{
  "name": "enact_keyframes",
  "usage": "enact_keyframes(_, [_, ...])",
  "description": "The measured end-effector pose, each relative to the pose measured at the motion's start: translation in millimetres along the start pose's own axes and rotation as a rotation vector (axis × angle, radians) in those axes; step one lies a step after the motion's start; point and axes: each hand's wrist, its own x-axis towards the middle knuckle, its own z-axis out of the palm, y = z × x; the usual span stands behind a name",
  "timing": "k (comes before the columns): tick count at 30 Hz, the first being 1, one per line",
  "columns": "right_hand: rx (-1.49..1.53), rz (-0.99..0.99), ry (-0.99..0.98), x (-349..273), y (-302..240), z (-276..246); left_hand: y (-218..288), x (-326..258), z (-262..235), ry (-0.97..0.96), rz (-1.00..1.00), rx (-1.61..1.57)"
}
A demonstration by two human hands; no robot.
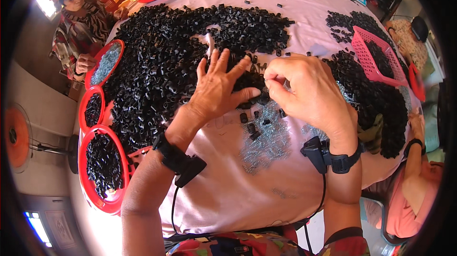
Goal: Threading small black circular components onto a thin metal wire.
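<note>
My left hand [220, 87] lies flat with fingers spread on the edge of a big heap of small black plastic pieces [162, 61] on a pink cloth-covered table [228, 194]. My right hand [304, 89] is beside it, its fingertips pinched together over a few loose black pieces [251, 127]; whatever it pinches is too small to make out. Under and in front of both hands lies a patch of small silvery springs [266, 144]. Both wrists wear black bands with cables.
Red round trays [88, 180] with black pieces line the table's left edge, one [105, 63] holding silvery parts. A pink mesh basket [371, 58] rests on a second black heap [376, 99] at right. Other people sit at upper left, upper right and lower right.
</note>
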Motion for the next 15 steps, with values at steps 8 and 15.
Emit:
enact_keyframes(8, [-0.009,0.003,-0.016,0.8,-3.4,8.4,-8.9,6.6,4.4,0.021,-0.004,0.045])
enact_keyframes(15, [-0.023,0.005,-0.058,-2.4,-0.4,17.1,1.8,-27.8,-10.5,0.053,0.06,-0.035])
